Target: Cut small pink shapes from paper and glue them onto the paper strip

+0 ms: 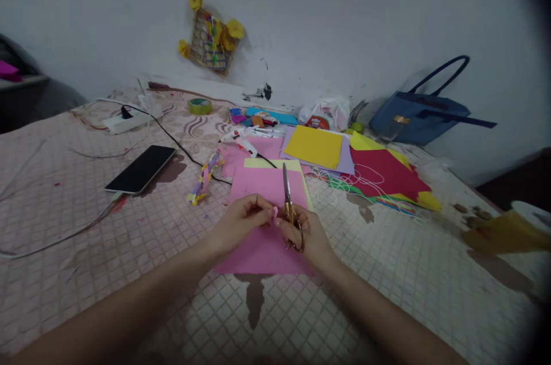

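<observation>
Gold-handled scissors point(288, 202) (lengthwise, tips away)

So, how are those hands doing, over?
Left fingers pinching small pink piece. Right fingers holding scissors. Pink sheet beneath hands; nothing visibly blocking either.

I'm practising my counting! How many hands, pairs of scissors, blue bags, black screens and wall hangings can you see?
Left hand and right hand: 2
Scissors: 1 pair
Blue bag: 1
Black screen: 1
Wall hanging: 1
Total: 6
</observation>
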A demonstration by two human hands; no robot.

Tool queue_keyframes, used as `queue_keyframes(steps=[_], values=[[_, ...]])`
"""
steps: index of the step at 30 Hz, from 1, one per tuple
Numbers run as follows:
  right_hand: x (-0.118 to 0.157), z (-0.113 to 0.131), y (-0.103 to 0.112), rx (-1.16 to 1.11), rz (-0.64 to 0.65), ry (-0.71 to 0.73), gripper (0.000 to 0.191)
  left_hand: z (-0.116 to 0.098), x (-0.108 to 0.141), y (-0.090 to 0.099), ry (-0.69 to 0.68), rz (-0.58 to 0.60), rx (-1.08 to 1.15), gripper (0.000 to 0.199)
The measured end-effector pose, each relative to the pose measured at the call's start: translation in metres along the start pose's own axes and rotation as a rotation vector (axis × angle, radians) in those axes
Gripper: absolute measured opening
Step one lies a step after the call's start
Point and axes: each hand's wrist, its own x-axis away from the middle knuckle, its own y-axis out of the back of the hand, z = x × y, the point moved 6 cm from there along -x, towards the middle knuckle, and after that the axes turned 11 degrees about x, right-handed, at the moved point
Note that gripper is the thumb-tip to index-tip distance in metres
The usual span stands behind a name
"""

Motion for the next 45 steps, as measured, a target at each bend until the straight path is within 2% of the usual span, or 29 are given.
queue_keyframes(steps=[8, 12, 15, 20, 24, 28, 32, 38, 45], values=[[0.0, 0.004, 0.007, 0.034, -0.026, 0.017, 0.018, 0.008, 0.0, 0.002, 0.049, -0.012, -0.05, 0.015], [-0.001, 0.004, 0.01, 0.049, 0.017, 0.023, 0.018, 0.011, -0.002, 0.0, 0.078, 0.059, -0.044, 0.018], [0.0, 0.003, 0.008, 0.066, 0.08, 0.029, 0.015, 0.006, -0.003, -0.002, 0.022, 0.116, -0.111, 0.019], [0.001, 0.002, 0.006, 0.077, 0.113, 0.034, 0.016, 0.004, -0.002, 0.001, 0.006, 0.128, -0.25, 0.014], [0.001, 0.004, 0.007, 0.08, 0.093, 0.045, 0.021, 0.008, -0.003, 0.002, 0.052, 0.141, -0.199, 0.014], [0.004, 0.004, 0.006, 0.004, 0.063, 0.041, 0.03, 0.006, -0.003, 0.005, 0.067, 0.047, -0.029, 0.015], [0.011, 0.0, -0.001, 0.001, 0.066, 0.055, 0.032, 0.002, -0.003, 0.011, 0.016, -0.069, 0.093, 0.016], [0.013, -0.009, -0.01, 0.171, 0.045, 0.086, 0.032, 0.001, -0.002, 0.016, -0.092, -0.144, 0.161, 0.017], [0.012, -0.005, -0.011, 0.255, 0.045, 0.126, 0.031, 0.003, -0.003, 0.019, -0.127, -0.172, 0.229, 0.015]])
